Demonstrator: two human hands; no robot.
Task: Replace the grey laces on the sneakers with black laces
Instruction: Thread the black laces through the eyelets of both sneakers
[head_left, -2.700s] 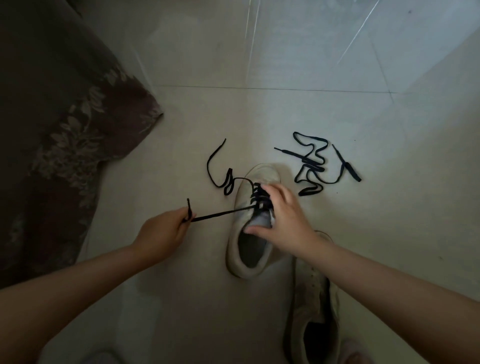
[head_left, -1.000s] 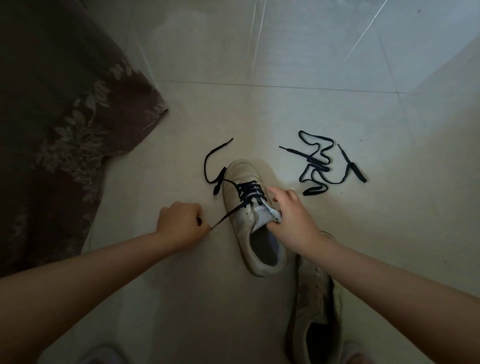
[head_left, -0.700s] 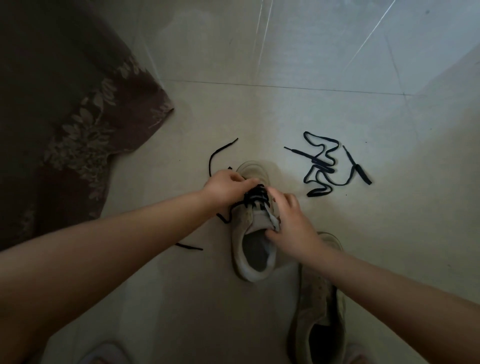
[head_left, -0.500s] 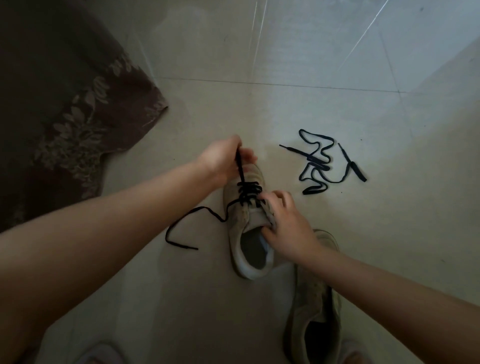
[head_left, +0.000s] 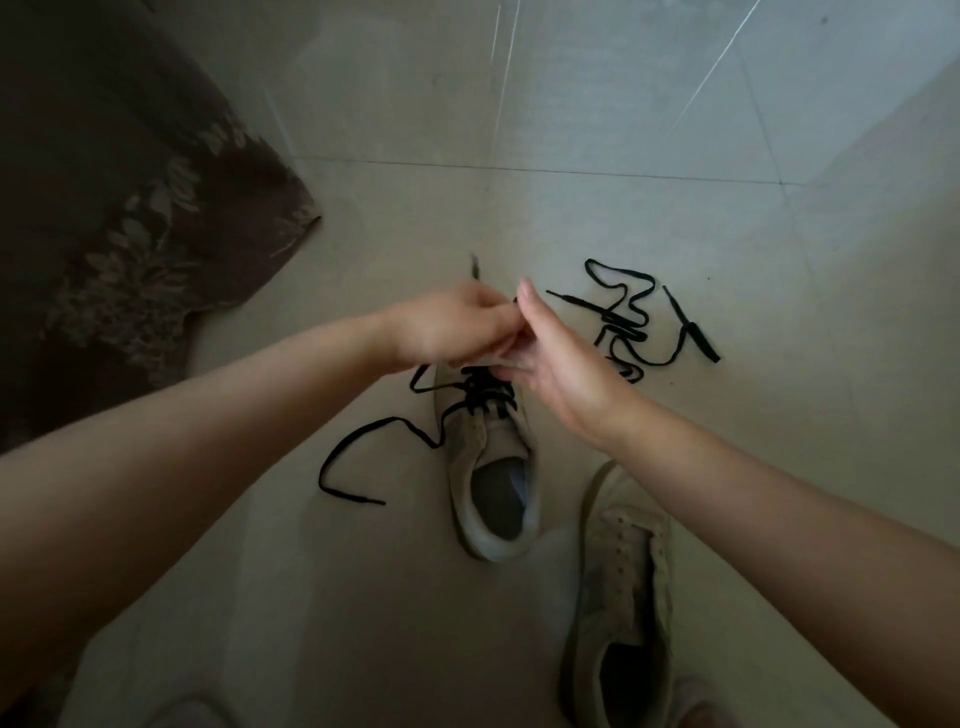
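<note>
Both hands meet above the toe of the sneaker (head_left: 493, 467) that is being laced. The left hand (head_left: 447, 327) has its fingers curled, pinching one end of the black lace (head_left: 374, 431); the tip of that end pokes out just above the knuckles. The right hand (head_left: 558, 358) presses up against the left fingertips with its thumb raised and its fingers reaching under toward the pinch; whether it actually holds the lace is hidden by the left hand, so I cannot tell.

Directly below the meeting hands, the black lace crosses the lower eyelets of the pale sneaker in a few rows. Its other end trails away from the shoe, to the left of and below the left hand, and lies loose on the tiled floor (head_left: 675, 130) in an open curve.

To the right of the right hand, well clear of it, a second black lace (head_left: 631, 325) lies in a loose tangle on the floor. Under the right forearm, nearer the person, the second sneaker (head_left: 621, 587) lies unlaced, its empty eyelets showing.

Far to the left of the hands, a dark cloth with a leaf pattern (head_left: 130, 208) covers the floor.
</note>
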